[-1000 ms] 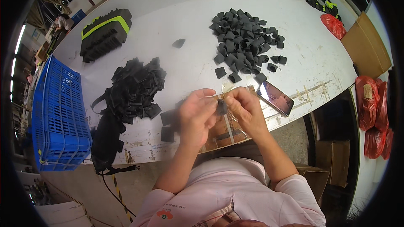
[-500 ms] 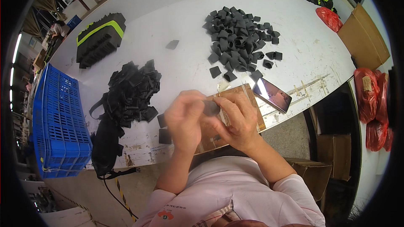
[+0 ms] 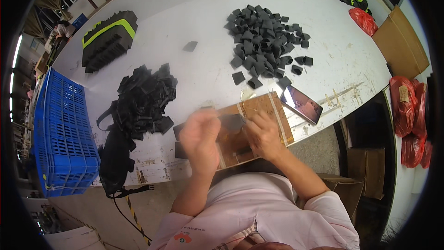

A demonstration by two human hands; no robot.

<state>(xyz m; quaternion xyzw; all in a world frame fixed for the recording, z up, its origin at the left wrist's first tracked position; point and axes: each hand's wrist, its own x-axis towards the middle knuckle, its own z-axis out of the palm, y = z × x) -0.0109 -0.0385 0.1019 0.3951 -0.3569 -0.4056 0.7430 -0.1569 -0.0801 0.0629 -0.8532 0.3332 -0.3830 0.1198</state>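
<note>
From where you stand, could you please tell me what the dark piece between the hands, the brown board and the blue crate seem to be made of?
The dark piece looks like matte fabric: flat, shineless, though blurred. The brown board may be wood or fibreboard, slightly glossy, given its mottled face. The blue crate appears smooth plastic, given its slotted walls.

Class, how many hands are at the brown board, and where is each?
2: the left hand, blurred, by the left edge of the brown board; the right hand over it, holding the right end of a dark piece. No other shows there.
</note>
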